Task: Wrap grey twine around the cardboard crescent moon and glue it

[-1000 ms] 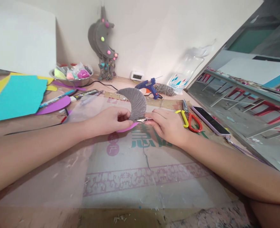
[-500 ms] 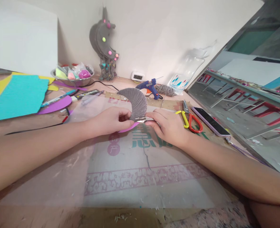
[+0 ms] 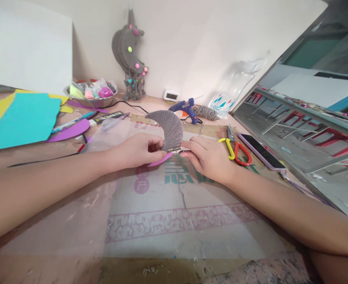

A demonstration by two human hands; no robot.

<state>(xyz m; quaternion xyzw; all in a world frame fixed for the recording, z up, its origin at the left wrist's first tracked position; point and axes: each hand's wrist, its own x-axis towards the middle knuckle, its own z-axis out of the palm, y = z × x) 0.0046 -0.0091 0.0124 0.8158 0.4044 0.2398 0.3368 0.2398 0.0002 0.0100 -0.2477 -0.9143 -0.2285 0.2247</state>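
A grey crescent moon wrapped in yarn [image 3: 172, 128] stands between my hands, its pointed tip aimed up and left. My left hand [image 3: 135, 150] pinches its lower left side between thumb and fingers. On the other side, my right hand [image 3: 211, 157] has thumb and fingertips closed on the right end of its lower edge, where a thin pale, speckled edge shows. Just below lies a purple piece [image 3: 162, 159], partly hidden by the left hand. A loose grey strand trails over the clear plastic sheet [image 3: 150, 244] under my hands.
Scissors [image 3: 235, 148] and a phone [image 3: 261, 151] lie at the right. Behind the crescent are a blue glue gun [image 3: 187, 109], grey yarn [image 3: 205, 113] and a small clock [image 3: 171, 95]. Turquoise sheet [image 3: 23, 120] and a bowl of clay packets [image 3: 91, 100] occupy the left. A decorated moon [image 3: 123, 51] hangs behind.
Both hands keep their grip in nearly the same place. The crescent's lower edge has tilted slightly, and its bright glint has given way to a speckled look.
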